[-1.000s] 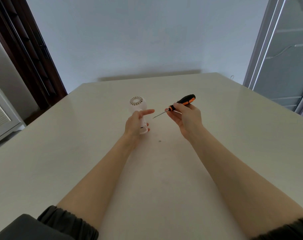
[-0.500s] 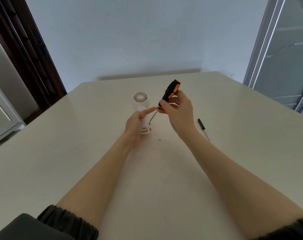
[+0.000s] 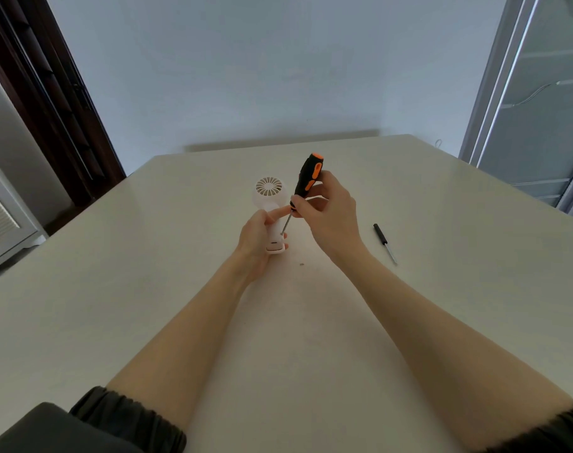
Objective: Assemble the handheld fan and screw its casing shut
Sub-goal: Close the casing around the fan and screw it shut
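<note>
Head view: screwdriver (image 3: 306,178) raised steeper, tip now on fan (image 3: 268,197).

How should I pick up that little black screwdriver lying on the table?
Probably pinch the small black screwdriver by its thick black handle at the far end, coming straight down from above. It lies flat and alone on the table, and its thin metal tip points toward you.

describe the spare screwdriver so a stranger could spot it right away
On the beige table, look right of the right hand. The spare screwdriver lies flat there, untouched: small, thin and all black-handled, unlike the orange-and-black screwdriver being held.
</note>
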Available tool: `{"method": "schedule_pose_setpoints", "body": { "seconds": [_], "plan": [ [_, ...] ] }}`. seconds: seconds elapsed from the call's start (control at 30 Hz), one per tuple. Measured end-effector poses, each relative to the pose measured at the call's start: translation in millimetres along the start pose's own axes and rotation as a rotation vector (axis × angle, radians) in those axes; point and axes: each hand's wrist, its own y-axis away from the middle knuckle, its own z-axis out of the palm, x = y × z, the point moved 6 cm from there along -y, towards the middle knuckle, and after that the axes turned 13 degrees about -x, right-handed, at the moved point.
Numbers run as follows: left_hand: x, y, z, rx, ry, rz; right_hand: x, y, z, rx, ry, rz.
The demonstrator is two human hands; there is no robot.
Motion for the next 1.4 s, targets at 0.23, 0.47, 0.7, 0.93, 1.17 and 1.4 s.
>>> {"method": "schedule_pose_setpoints", "body": {
  "seconds": [0.23,0.47,0.7,0.93,1.17,1.4],
  "plan": [
    [-1.7,-5.5,-2.4,-0.013,-0.064,0.006,-6.8,-0.7,6.9,-0.086,0.119,-0.082],
    [-2.9,-5.8,-3.2,-0.027,-0.063,0.04,-12.4,1.0,9.4,-0.146,0.191,-0.134],
    [-7.6,-6.5,-11.0,0.05,-0.023,0.0,-9.0,-3.0,6.2,-0.149,0.262,-0.137],
    [-9.4,-10.0,-22.3,0.143,-0.028,0.032,-8.6,-9.2,-1.7,-0.061,0.351,-0.137],
    [0.9,-4.8,-30.2,0.246,-0.115,0.127,-11.7,-6.2,-6.6,-0.047,0.336,-0.088],
    [1.4,-5.8,-34.3,0.285,-0.165,0.149,-12.8,-10.5,-6.5,-0.072,0.425,0.004]
  ]
}}
